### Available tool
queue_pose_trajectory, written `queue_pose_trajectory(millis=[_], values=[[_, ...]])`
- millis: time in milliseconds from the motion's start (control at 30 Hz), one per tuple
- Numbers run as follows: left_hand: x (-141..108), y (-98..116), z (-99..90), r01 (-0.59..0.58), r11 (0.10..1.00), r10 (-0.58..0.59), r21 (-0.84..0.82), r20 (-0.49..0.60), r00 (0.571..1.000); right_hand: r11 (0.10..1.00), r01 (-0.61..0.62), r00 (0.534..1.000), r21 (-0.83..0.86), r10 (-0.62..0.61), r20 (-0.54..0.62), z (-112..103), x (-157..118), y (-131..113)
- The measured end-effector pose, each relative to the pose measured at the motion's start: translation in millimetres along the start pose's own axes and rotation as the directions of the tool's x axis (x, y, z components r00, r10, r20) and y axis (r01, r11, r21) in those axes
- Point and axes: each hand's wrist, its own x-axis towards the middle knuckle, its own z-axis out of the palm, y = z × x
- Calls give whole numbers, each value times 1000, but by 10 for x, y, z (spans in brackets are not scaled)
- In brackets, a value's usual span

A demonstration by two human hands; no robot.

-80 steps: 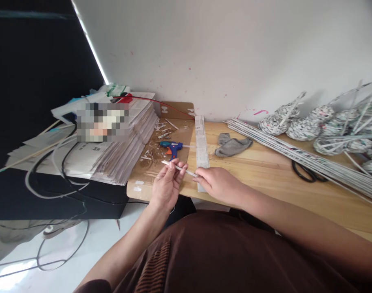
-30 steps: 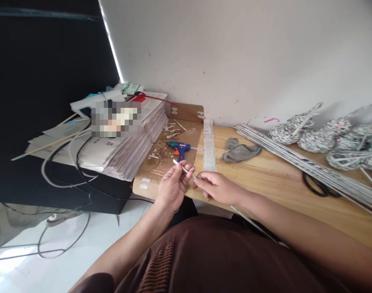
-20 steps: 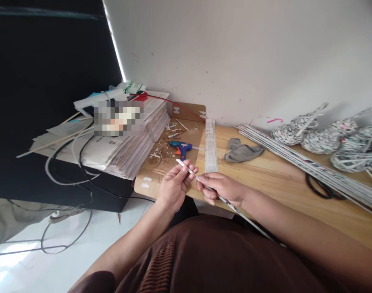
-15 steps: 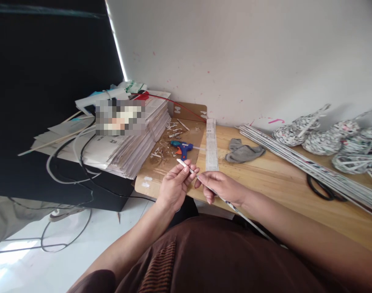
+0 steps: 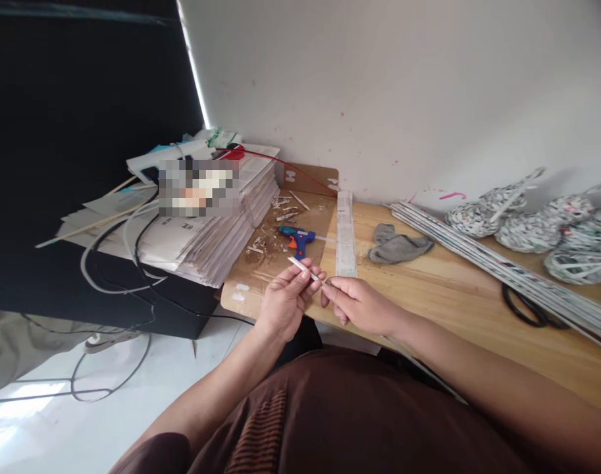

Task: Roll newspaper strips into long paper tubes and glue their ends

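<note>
A thin rolled newspaper tube (image 5: 296, 263) runs slantwise through both hands, its pale tip pointing up and left. My left hand (image 5: 286, 299) pinches it near that tip between thumb and fingers. Just to the right, my right hand (image 5: 354, 299) is closed round the same tube, whose far part passes under my right forearm and along my lap. Beyond my hands lies a blue glue gun (image 5: 301, 242) with an orange trigger, on a cardboard sheet (image 5: 251, 273). A flat folded newspaper strip (image 5: 345, 237) lies beside it on the wooden table (image 5: 399, 289).
A tall stack of newspapers (image 5: 231, 217) with cables stands at the left. Paper scraps (image 5: 273, 237) litter the cardboard. Further right are a grey cloth (image 5: 399, 247), a bundle of newspaper tubes (image 5: 478, 257), black-handled scissors (image 5: 524, 313) and several woven paper pieces (image 5: 527, 230) by the wall.
My right hand has turned slightly and closed more around the tube, and the tube's trailing part now shows less beside my wrist. The whole view has shifted a little.
</note>
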Motion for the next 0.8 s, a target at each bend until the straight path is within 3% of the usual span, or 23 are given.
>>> queue_pose_trajectory(millis=[133,200,267,333,500,567,633,700,800], values=[[-14,9,17,34,999,-34,-8,3,999,954,-145,971,264,86,223,-16,9,3],[-15,17,18,25,1000,-25,-13,-13,1000,983,-98,987,156,75,144,-12,-3,-11],[-11,22,11,6,1000,-7,-18,-32,999,998,9,1000,-59,-10,-19,6,-21,-27],[-6,22,3,-1,1000,1,-15,-37,999,988,47,995,-144,-60,-81,24,-29,-32],[4,9,-14,21,1000,-21,-4,-28,999,954,-154,977,256,108,184,11,6,4],[10,3,-24,11,1000,-12,-11,-38,999,980,-110,990,163,93,109,6,6,12],[18,-1,-32,1,1000,-2,-19,-53,999,999,-14,999,-47,12,-37,14,-8,11],[23,-2,-36,-6,1000,5,-21,-55,998,990,27,996,-138,-38,-77,27,-18,12],[18,9,-28,-6,1000,5,-13,-41,999,991,-62,996,122,54,64,29,-8,22]])
